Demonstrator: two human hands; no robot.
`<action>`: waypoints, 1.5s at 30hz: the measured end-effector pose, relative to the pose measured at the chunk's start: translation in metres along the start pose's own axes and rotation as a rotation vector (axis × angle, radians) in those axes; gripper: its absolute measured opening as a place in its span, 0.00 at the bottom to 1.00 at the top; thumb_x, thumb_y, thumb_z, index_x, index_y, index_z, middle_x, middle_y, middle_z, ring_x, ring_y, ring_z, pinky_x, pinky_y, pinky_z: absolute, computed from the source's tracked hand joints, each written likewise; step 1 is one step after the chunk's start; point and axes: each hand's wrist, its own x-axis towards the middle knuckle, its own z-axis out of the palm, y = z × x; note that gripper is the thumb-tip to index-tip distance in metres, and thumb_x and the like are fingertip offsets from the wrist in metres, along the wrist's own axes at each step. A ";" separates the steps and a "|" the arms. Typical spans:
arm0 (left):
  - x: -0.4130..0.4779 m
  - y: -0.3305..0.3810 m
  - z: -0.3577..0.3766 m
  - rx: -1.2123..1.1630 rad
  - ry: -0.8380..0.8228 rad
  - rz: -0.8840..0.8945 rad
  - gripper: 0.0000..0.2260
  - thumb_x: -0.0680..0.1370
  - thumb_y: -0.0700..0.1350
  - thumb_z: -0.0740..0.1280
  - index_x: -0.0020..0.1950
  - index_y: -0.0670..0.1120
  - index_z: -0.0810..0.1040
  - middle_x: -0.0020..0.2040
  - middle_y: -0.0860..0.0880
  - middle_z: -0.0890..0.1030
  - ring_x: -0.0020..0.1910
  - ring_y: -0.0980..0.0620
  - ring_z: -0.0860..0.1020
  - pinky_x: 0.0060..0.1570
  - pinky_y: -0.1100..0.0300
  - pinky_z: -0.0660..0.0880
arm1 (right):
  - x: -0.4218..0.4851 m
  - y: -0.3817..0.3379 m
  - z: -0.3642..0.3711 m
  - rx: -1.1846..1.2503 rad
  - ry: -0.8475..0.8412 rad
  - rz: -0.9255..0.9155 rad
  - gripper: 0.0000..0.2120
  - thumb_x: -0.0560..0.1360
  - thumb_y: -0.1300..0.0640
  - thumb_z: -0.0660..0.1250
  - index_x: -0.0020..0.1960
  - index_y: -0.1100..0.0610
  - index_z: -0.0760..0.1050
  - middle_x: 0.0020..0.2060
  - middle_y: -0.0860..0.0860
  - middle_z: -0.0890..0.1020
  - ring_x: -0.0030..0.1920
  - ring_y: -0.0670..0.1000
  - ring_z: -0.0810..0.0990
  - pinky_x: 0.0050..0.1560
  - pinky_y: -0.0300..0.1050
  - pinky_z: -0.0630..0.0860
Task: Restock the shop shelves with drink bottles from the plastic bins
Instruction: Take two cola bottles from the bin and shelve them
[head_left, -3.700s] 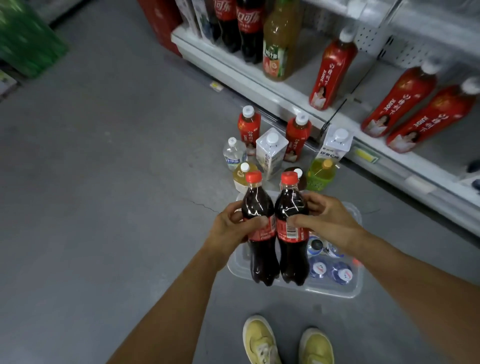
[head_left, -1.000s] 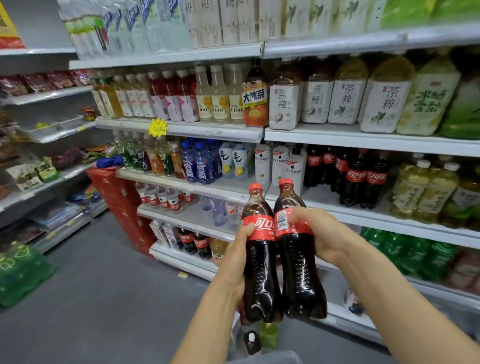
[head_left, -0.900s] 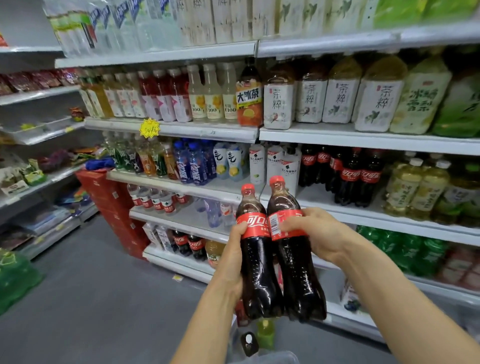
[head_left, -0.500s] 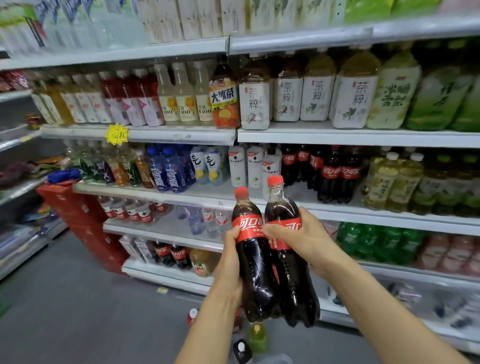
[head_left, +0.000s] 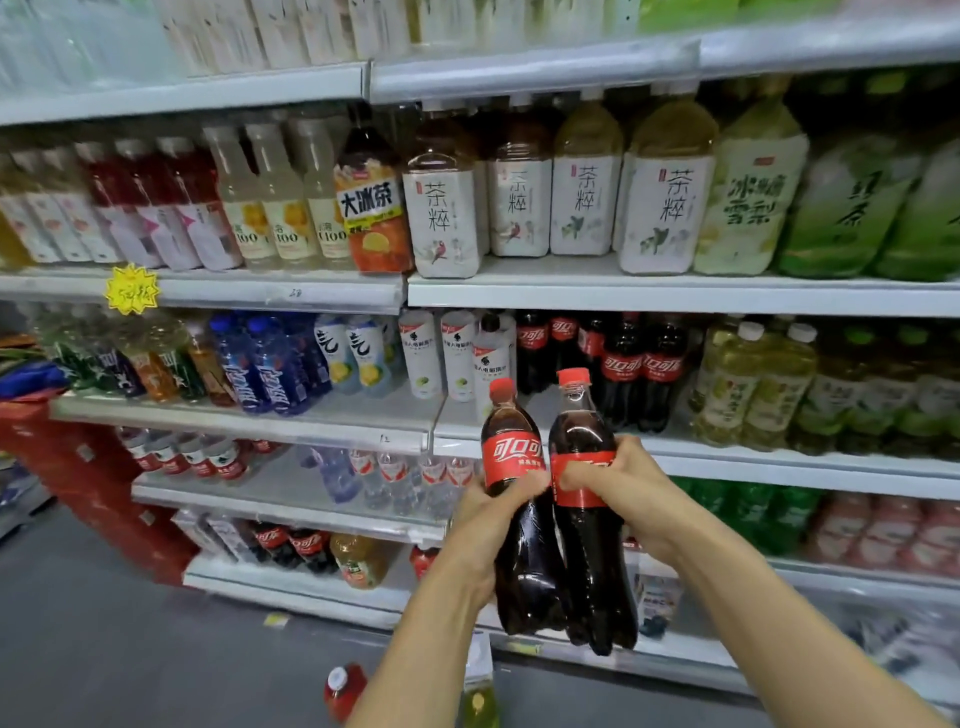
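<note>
While left hand (head_left: 488, 525) grips one cola bottle (head_left: 511, 457) round its label & right hand (head_left: 621, 488) wraps the second cola bottle (head_left: 592, 571) likewise, both upright, side by side before the cola shelf (head_left: 727, 460), they look full, heavy-ish, slick, so waist grip's prob. safest.

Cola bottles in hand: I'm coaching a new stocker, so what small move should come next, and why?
Probably lift both forward onto the middle shelf. The left hand grips the left cola bottle and the right hand the right cola bottle, just below that shelf's row of matching cola; bare shelf shows in front of it.
</note>
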 end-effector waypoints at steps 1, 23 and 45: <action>0.009 -0.001 0.004 0.009 0.004 0.012 0.37 0.58 0.46 0.82 0.64 0.43 0.74 0.50 0.38 0.85 0.45 0.41 0.85 0.44 0.49 0.80 | 0.008 0.002 -0.005 0.013 0.008 0.004 0.35 0.58 0.57 0.77 0.61 0.64 0.68 0.43 0.57 0.82 0.40 0.53 0.84 0.39 0.48 0.80; 0.170 0.008 0.045 0.416 0.291 0.227 0.29 0.59 0.49 0.84 0.58 0.50 0.79 0.49 0.52 0.85 0.48 0.53 0.84 0.56 0.52 0.80 | 0.163 -0.013 -0.060 -0.229 0.282 -0.154 0.33 0.60 0.48 0.82 0.62 0.52 0.73 0.49 0.46 0.82 0.49 0.49 0.82 0.53 0.47 0.79; 0.251 -0.006 0.045 0.508 0.340 0.495 0.25 0.66 0.39 0.81 0.54 0.57 0.73 0.51 0.56 0.84 0.51 0.60 0.82 0.59 0.53 0.79 | 0.229 -0.007 -0.051 -0.502 0.439 -0.201 0.25 0.67 0.48 0.79 0.30 0.59 0.65 0.23 0.51 0.70 0.23 0.50 0.67 0.24 0.41 0.62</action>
